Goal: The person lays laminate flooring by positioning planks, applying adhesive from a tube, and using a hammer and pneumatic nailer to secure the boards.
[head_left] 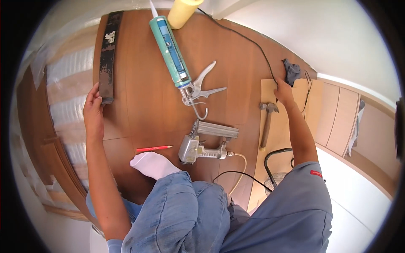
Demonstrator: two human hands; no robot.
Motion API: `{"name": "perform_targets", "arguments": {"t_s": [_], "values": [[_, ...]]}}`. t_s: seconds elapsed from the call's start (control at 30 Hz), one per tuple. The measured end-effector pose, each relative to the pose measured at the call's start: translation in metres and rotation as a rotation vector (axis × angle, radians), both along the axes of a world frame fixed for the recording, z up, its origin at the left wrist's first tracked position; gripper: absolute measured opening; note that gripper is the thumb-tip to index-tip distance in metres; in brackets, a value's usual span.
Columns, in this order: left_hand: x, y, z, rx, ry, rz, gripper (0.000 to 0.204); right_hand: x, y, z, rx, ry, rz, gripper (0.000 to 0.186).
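My left hand [93, 110] is closed on the near end of a long, flat, dark strip [107, 63], thumb on one side and fingers at its left edge. The strip lies along the left side of the brown wooden floor, its dark surface scuffed and marked by a pale patch. Far to the right, my right hand [284, 93] reaches forward with its fingers closed on a thin black cable [249, 40]. That cable runs back toward the far wall. Beside this hand lies a crumpled dark grey cloth [292, 71], and just nearer is a claw hammer [267, 122].
A caulking gun [172, 52] with a teal cartridge lies mid-floor, near a yellow roll [182, 13]. Closer are a silver nail gun [206, 145] with a hose and a red pencil [154, 148]. Cardboard [310, 97] lies at right; plastic-wrapped panels [69, 84] stand left.
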State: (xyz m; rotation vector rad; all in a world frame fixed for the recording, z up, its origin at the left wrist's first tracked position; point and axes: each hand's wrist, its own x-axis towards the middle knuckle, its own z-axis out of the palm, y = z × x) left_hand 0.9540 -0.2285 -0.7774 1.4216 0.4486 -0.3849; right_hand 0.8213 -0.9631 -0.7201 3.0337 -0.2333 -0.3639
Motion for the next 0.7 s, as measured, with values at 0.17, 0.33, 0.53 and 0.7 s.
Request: {"name": "perform_targets", "arguments": {"t_s": [0.17,0.33,0.53,0.7], "values": [[0.002,-0.005,0.004,0.012,-0.005,0.02,0.048,0.016,-0.018,-0.007,-0.061,0.017,-0.18,0.036],[0.0,-0.006,0.007,0.031,0.013,0.038,0.048,0.038,-0.093,-0.035,-0.277,0.264,-0.51,0.048],[0.001,-0.002,0.01,-0.006,0.036,-0.031,0.048,0.038,-0.124,-0.075,-0.459,0.297,-0.492,0.051],[0.002,-0.008,0.011,-0.016,0.055,0.022,0.049,0.04,-0.113,-0.025,-0.331,-0.018,-0.642,0.049]]}}
